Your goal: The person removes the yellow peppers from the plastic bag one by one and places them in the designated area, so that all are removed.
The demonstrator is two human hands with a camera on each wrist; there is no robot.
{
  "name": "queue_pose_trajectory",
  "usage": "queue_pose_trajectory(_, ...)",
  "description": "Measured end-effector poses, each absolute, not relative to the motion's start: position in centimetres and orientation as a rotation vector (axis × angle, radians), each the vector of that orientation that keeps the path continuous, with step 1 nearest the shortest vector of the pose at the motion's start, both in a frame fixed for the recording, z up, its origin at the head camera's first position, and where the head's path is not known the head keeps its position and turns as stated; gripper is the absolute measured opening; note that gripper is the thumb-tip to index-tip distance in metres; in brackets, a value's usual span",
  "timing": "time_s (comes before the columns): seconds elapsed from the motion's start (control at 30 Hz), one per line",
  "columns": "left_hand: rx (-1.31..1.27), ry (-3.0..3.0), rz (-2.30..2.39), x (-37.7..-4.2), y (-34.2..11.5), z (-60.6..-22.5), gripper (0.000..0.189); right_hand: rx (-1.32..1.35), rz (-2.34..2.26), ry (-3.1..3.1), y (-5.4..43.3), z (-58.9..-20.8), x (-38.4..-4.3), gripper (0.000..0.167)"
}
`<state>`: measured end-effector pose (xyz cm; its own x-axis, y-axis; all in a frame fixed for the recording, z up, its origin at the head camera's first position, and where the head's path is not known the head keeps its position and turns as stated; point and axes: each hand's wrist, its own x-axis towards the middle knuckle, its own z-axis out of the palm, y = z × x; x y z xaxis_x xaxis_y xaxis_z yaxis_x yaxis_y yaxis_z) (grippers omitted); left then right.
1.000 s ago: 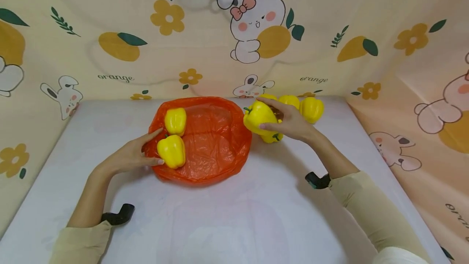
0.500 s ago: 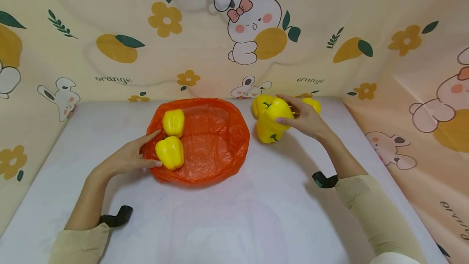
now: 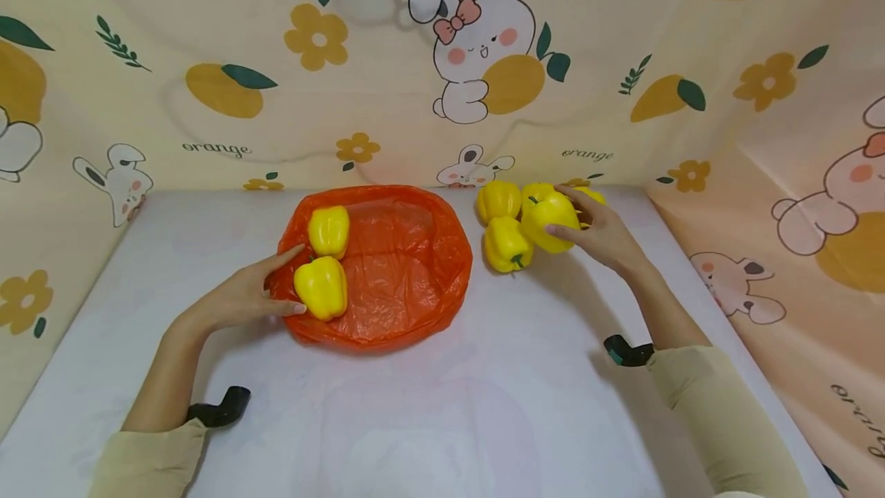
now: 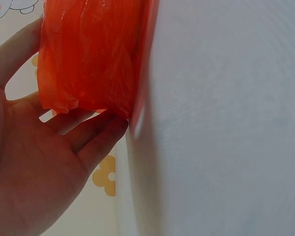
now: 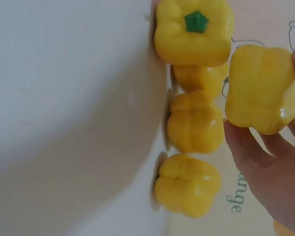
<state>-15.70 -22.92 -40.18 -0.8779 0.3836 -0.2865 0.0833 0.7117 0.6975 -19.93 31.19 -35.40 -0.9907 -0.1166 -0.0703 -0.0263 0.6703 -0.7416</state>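
A red plastic bag, its mouth open upward, lies on the table with two yellow bell peppers inside along its left side. My left hand holds the bag's left side, thumb on the near side and fingers bent behind it in the left wrist view. My right hand grips another yellow bell pepper between thumb and fingers, raised off the table. Beside and behind it, several yellow bell peppers stand on the table to the right of the bag; the hand partly hides the rearmost ones.
The white table reaches back to a printed cloth backdrop with rabbits and oranges, which also rises at both sides. A black curved piece sits at the left wrist, with a similar black piece at the right.
My right hand has carried its bell pepper rightward, away from the bag's right rim and over toward the bell peppers on the table. The left hand has stayed on the bag.
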Motion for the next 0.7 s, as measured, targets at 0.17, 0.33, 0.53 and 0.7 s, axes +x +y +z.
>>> queue_pose_trajectory(0.17, 0.383, 2.516, 0.986, -15.7, -22.9, -40.1, 0.102, -0.102, -1.289, 2.762, 32.1, -36.2, -19.7, 0.076)
queue_pose_trajectory(0.33, 0.371, 2.502, 0.997, -15.7, -22.9, -40.2, 0.102, -0.046, -1.279, 2.754, 32.5, -36.9, -19.6, 0.081)
queue_pose_trajectory(0.53, 0.359, 2.507, 0.990, -15.7, -22.9, -40.3, 0.103, 0.014, -1.219, 2.769, 32.7, -37.9, -19.5, 0.086)
queue_pose_trajectory(0.7, 0.367, 2.515, 0.984, -15.8, -22.9, -40.3, 0.103, 0.025, -1.210, 2.751, 32.8, -38.9, -19.5, 0.088)
